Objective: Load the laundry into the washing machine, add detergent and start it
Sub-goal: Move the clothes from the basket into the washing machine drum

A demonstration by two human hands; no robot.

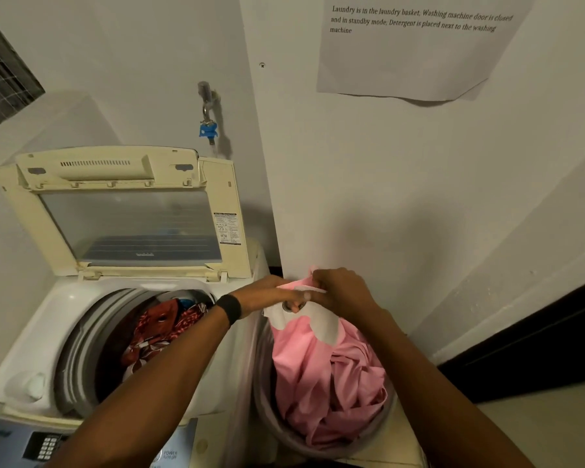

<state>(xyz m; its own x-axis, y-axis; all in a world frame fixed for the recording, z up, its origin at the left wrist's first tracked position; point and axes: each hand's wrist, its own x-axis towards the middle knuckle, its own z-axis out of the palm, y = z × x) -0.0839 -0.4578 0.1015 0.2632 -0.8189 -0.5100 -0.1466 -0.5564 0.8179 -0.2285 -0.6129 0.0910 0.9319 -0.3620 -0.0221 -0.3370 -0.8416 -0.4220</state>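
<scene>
From my remote seat I see only part of the pink garment point(321, 376). Its lower folds sink into the laundry basket point(264, 400), and its top edge is covered by both hands, so I cannot tell what kind of clothing it is. A white panel point(325, 320) near the top has a small dark round detail, half hidden under the fingers and too blurred to read. The basket's near rim is cut off by the bottom of the view and by the right forearm.

The left hand point(271, 293) and right hand point(341, 290) meet at the top of the garment, side by side and touching. The fingers of each are curled and pinch the cloth. The fabric hangs below the grip. Its long axis runs roughly straight down from the hands into the basket, where the rest lies bunched.

The basket stands just beside the washing machine point(31, 332), on its right. The machine's lid point(129, 224) is raised and leans back towards the wall. Red patterned laundry point(156, 329) lies in the drum, partly behind the left forearm, which carries a dark wristband point(230, 310). The control panel point(44, 447) is cut off at the lower left. A tap point(207, 96) sticks out of the wall above the machine, and a printed notice point(412, 45) is cropped at the top.
</scene>
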